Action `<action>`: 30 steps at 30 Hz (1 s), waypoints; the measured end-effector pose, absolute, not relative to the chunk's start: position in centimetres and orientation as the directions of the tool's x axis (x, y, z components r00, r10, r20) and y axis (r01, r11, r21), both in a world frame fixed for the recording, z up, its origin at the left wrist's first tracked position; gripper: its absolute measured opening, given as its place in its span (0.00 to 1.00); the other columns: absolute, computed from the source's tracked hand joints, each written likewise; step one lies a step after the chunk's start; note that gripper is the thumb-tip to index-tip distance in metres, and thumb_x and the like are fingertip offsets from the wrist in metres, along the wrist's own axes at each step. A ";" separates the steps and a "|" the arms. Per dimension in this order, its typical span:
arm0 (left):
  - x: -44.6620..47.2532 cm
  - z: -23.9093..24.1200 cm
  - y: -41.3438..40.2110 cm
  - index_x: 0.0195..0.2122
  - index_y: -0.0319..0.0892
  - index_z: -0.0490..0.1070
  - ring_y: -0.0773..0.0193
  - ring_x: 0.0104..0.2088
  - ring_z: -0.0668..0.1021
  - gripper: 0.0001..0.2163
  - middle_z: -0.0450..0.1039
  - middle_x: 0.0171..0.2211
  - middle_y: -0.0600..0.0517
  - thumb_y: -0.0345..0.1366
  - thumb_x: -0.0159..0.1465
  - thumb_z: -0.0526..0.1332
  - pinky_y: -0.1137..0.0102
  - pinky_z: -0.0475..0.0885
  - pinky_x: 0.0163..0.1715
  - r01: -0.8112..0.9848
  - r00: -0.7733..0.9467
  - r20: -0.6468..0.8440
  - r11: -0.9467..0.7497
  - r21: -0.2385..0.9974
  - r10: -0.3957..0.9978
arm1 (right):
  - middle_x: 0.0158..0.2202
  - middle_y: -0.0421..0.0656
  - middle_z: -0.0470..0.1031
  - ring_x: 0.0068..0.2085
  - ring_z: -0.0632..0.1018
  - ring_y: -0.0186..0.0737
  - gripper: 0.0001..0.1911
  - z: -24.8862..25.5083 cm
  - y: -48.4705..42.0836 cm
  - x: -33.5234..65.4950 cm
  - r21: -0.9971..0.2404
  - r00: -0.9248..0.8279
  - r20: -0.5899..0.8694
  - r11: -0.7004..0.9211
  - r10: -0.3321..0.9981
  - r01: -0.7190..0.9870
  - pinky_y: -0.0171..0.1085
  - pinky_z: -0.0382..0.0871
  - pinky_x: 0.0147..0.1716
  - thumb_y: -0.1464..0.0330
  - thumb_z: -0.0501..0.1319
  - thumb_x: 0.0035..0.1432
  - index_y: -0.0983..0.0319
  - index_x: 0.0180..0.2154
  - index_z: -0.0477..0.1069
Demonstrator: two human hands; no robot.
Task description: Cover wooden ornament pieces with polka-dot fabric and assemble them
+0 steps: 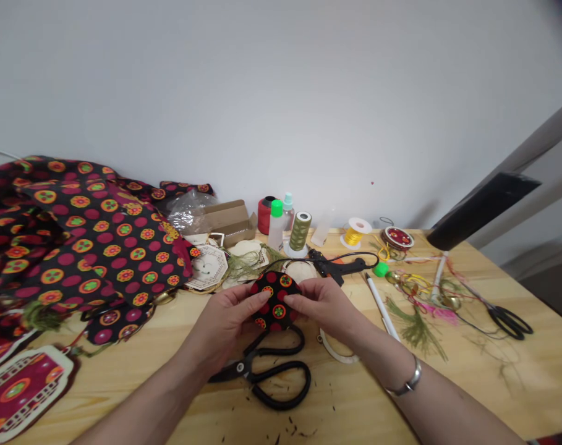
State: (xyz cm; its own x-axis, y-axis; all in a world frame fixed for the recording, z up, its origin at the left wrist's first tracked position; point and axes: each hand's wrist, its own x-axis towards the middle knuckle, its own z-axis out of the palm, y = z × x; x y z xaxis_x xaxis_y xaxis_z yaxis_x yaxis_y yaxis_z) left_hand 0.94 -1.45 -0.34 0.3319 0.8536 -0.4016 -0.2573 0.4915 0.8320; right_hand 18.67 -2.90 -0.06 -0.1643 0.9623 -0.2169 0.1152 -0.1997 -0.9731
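Near the scissors point(248, 366) on the surface point(355, 408), the left hand point(232, 316) and right hand point(326, 306) pinch spotty cloth point(276, 296) with their fingers point(256, 305).

Fabric pc point(277, 301) part-hid by L grip point(230, 314) & R grip point(327, 307); lg scissors point(251, 374) part-hid behind L forearm point(169, 383); cloth pile point(105, 238) cut off @ L edge.

Wears a narrow, shiny, silver-coloured bracelet point(417, 372) around the right forearm point(447, 408), near the wrist, curved smoothly on top, with a small squarish piece set in the band. Leaves left hand point(237, 312), left forearm point(164, 395) and right hand point(327, 306) bare.
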 end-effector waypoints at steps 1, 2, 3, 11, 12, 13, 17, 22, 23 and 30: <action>1.0 -0.3 -1.5 0.37 0.36 0.76 0.61 0.29 0.80 0.09 0.80 0.31 0.45 0.30 0.53 0.66 0.68 0.77 0.30 -0.256 0.330 -0.400 0.489 0.834 0.855 | 0.19 0.37 0.68 0.21 0.65 0.29 0.15 -0.1 -3.0 18.6 -0.972 -0.174 -0.216 -0.194 0.961 0.133 0.31 0.57 0.22 0.59 0.63 0.46 0.65 0.21 0.70; 1.0 -0.3 -1.5 0.36 0.36 0.76 0.62 0.28 0.80 0.09 0.80 0.31 0.45 0.30 0.53 0.66 0.69 0.77 0.29 -0.252 0.324 -0.400 0.486 0.837 0.857 | 0.19 0.37 0.68 0.21 0.64 0.29 0.15 -0.1 -3.0 18.5 -0.971 -0.183 -0.215 -0.189 0.959 0.147 0.31 0.56 0.22 0.59 0.63 0.46 0.65 0.21 0.69; 1.0 -0.3 -1.5 0.36 0.36 0.76 0.62 0.27 0.80 0.09 0.80 0.30 0.46 0.30 0.52 0.66 0.70 0.77 0.27 -0.246 0.318 -0.401 0.483 0.840 0.859 | 0.18 0.37 0.67 0.21 0.63 0.29 0.15 -0.1 -3.1 18.5 -0.970 -0.191 -0.213 -0.184 0.958 0.156 0.31 0.55 0.21 0.60 0.62 0.46 0.65 0.21 0.69; 1.1 -0.1 -1.5 0.33 0.36 0.77 0.63 0.24 0.79 0.08 0.80 0.27 0.47 0.30 0.51 0.67 0.71 0.76 0.24 -0.244 0.311 -0.425 0.503 0.829 0.850 | 0.19 0.37 0.65 0.22 0.63 0.29 0.17 0.0 -3.2 18.7 -0.957 -0.218 -0.199 -0.141 0.955 0.254 0.30 0.56 0.21 0.57 0.61 0.49 0.65 0.22 0.69; 1.1 -0.1 -1.6 0.33 0.36 0.77 0.62 0.24 0.79 0.08 0.80 0.27 0.47 0.30 0.51 0.67 0.71 0.76 0.24 -0.236 0.313 -0.428 0.505 0.830 0.848 | 0.19 0.37 0.65 0.22 0.63 0.29 0.18 0.1 -3.1 18.8 -0.950 -0.206 -0.189 -0.126 0.960 0.284 0.30 0.56 0.21 0.56 0.61 0.49 0.66 0.22 0.70; 1.1 -0.1 -1.6 0.33 0.36 0.77 0.62 0.24 0.80 0.08 0.80 0.27 0.46 0.30 0.51 0.67 0.71 0.76 0.24 -0.226 0.318 -0.430 0.508 0.831 0.845 | 0.19 0.38 0.66 0.22 0.63 0.30 0.19 0.2 -3.1 18.8 -0.945 -0.190 -0.174 -0.110 0.966 0.309 0.30 0.57 0.21 0.55 0.60 0.49 0.66 0.23 0.70; 1.0 -0.3 -1.9 0.35 0.36 0.76 0.61 0.25 0.80 0.10 0.80 0.28 0.45 0.31 0.51 0.68 0.69 0.76 0.26 -0.206 0.373 -0.440 0.535 0.820 0.817 | 0.21 0.39 0.68 0.23 0.65 0.30 0.17 0.5 -3.0 18.8 -0.952 -0.128 -0.135 -0.092 0.983 0.292 0.31 0.59 0.23 0.57 0.62 0.48 0.67 0.25 0.72; 1.0 -0.3 -2.1 0.33 0.37 0.76 0.65 0.23 0.79 0.08 0.80 0.26 0.48 0.30 0.51 0.68 0.74 0.75 0.25 -0.180 0.395 -0.442 0.540 0.822 0.805 | 0.19 0.36 0.66 0.21 0.62 0.28 0.14 0.6 -2.9 18.6 -0.959 -0.086 -0.143 -0.116 0.986 0.258 0.30 0.57 0.21 0.60 0.63 0.46 0.66 0.22 0.70; 1.0 -0.3 -2.1 0.33 0.37 0.76 0.65 0.23 0.79 0.08 0.80 0.26 0.48 0.31 0.51 0.68 0.74 0.75 0.24 -0.184 0.395 -0.436 0.535 0.825 0.809 | 0.18 0.36 0.65 0.21 0.62 0.28 0.13 0.5 -2.9 18.6 -0.961 -0.078 -0.138 -0.115 0.987 0.250 0.30 0.56 0.21 0.61 0.63 0.46 0.66 0.21 0.70; 1.3 -0.3 -2.1 0.41 0.38 0.75 0.58 0.32 0.81 0.14 0.80 0.36 0.44 0.29 0.51 0.68 0.67 0.77 0.34 -0.277 0.433 -0.384 0.526 0.804 0.815 | 0.20 0.38 0.67 0.22 0.64 0.30 0.17 -0.3 -2.9 18.2 -0.988 0.049 -0.124 -0.128 0.991 0.083 0.31 0.58 0.22 0.57 0.64 0.46 0.65 0.22 0.70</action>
